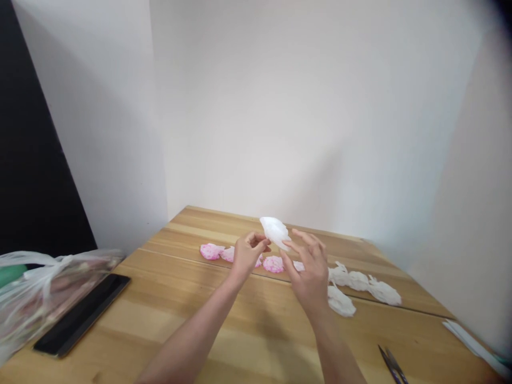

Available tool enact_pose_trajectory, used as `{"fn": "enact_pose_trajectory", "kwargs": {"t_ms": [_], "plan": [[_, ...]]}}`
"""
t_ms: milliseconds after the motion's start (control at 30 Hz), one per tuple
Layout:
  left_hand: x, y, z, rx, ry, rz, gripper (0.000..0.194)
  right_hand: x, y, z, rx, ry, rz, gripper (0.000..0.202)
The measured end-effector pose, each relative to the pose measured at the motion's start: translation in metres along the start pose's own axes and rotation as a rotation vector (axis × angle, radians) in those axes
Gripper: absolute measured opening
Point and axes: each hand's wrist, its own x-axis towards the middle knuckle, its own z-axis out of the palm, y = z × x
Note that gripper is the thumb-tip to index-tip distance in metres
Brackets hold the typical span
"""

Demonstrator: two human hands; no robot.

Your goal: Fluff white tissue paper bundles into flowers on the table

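Above the wooden table, a white tissue-paper flower (275,231) is up in the air between my two hands. My left hand (250,250) pinches its lower left edge between thumb and fingers. On the other side my right hand (307,261) has its fingers spread, the tips close to the flower's right edge; whether they touch it I cannot tell. Behind the hands lies a row of pink-and-white paper flowers (273,264), partly hidden by them. To the right of my right hand rest several white paper flowers (358,280), with one more white flower (341,302) nearer to me.
A pair of scissors (392,366) lies slightly open at the front right of the wooden table (240,330). White strips (464,338) are along the right edge. At left are a black phone-like slab (82,314) and a clear plastic bag (52,293). White walls stand behind.
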Motion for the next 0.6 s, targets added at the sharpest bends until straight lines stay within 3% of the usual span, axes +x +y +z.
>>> {"fn": "enact_pose_trajectory", "kwargs": {"t_ms": [100,333,500,600], "plan": [[-0.006,-0.005,0.006,0.107,-0.003,0.018,0.012,0.000,0.003,0.002,-0.030,-0.009,0.006,0.018],[-0.017,-0.008,0.011,0.359,0.054,0.219,0.006,-0.005,-0.004,0.011,-0.049,0.011,-0.027,0.007],[-0.010,-0.005,0.008,0.042,0.091,0.050,0.003,-0.003,-0.013,0.008,-0.047,-0.037,-0.105,0.016],[-0.005,-0.002,0.007,-0.131,0.088,-0.066,0.018,0.000,-0.009,-0.002,-0.029,0.036,-0.069,0.017]]}}
